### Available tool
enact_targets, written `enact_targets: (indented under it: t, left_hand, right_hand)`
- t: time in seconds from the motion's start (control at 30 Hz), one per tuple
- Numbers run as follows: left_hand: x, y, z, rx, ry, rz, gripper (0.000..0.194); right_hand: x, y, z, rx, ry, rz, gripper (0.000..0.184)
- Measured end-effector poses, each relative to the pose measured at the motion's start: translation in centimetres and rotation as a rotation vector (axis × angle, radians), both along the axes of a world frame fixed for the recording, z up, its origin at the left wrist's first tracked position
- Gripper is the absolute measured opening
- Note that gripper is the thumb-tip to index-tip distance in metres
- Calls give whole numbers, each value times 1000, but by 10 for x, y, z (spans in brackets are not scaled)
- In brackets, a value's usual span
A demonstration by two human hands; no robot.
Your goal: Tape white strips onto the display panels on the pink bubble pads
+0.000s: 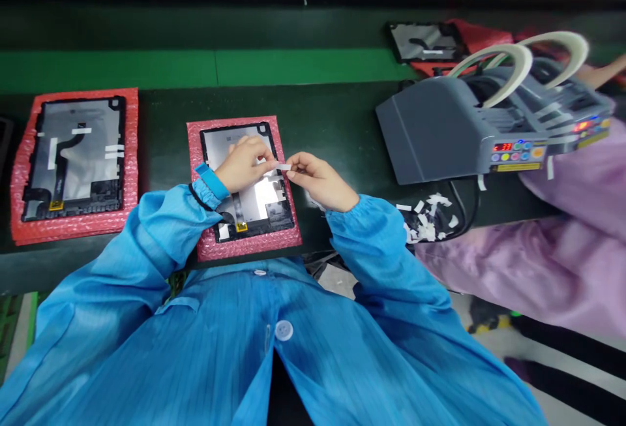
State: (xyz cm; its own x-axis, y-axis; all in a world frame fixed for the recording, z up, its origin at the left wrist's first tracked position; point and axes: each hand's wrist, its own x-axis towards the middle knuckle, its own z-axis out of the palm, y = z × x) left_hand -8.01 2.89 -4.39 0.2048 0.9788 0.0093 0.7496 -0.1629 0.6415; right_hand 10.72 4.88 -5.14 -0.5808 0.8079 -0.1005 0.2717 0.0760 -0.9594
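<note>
Dark bench (337,113); dispenser (435,129) holding tape roll (524,66); hands (247,162) (323,181) pinching strip (283,167).

The carrying surface is a dark green bench top (163,152). A pink bubble-wrap sheet (254,245) lies directly on it near the front edge. Left of this sheet, and apart from it, rests a red bubble-wrap stack (130,152). Right of the sheet, well apart, are a gray machine (435,132), a second gray machine (570,127), white scraps (428,222) and a black cable (476,203).
</note>
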Motion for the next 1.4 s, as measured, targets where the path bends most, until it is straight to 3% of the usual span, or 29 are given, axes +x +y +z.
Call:
enact_targets:
  t: [0.23, 0.53, 0.8, 1.03, 1.23, 1.4]
  left_hand:
    - [0, 1, -5, -80, 53, 53, 14]
    - [0, 1, -4, -77, 42, 31, 16]
    - [-1, 4, -11, -90, -7, 41, 15]
    - [4, 2, -12, -115, 10, 66, 16]
    - [11, 1, -9, -154, 127, 156, 16]
    - [12, 0, -6, -185, 134, 154, 14]
  right_hand:
    - [3, 6, -4, 46, -115, -182, 28]
    - [-5, 5, 1, 43, -83, -44, 27]
    - [-2, 10, -6, 26, -141, -195, 21]
    - [-9, 13, -14, 138, -208, -144, 13]
    - [-10, 19, -23, 322, -341, -160, 13]
    - [-11, 14, -22, 334, -354, -154, 15]
